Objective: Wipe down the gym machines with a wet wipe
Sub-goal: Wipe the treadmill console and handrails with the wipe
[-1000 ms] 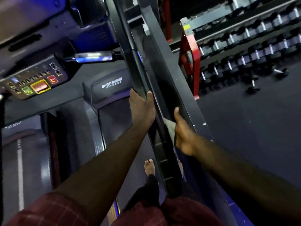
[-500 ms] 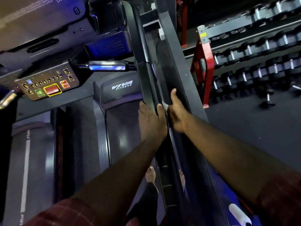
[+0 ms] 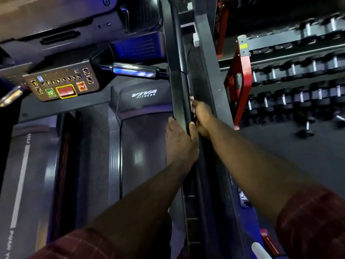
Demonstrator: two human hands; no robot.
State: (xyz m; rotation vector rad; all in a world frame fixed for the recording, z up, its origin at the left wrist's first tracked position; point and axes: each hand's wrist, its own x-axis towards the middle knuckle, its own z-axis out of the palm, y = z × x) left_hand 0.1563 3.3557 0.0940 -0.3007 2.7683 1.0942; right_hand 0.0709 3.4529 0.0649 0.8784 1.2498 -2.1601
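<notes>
I stand on a dark treadmill whose black side handrail (image 3: 179,90) runs up the middle of the head view. My left hand (image 3: 180,143) grips the handrail, fingers on its left side and thumb on its right. My right hand (image 3: 202,116) is just beyond, on the rail's right side, pressing a white wet wipe (image 3: 192,102) against it. Only a small edge of the wipe shows past the fingers.
The treadmill console (image 3: 61,85) with coloured buttons sits at upper left, the belt (image 3: 143,156) below it. A red rack (image 3: 240,81) of dumbbells fills the upper right, with loose dumbbells (image 3: 306,128) on the dark floor. A white object (image 3: 260,249) lies at lower right.
My right hand with the wipe has slid up the rail, from below my left hand to above it. My left hand has shifted slightly up the rail.
</notes>
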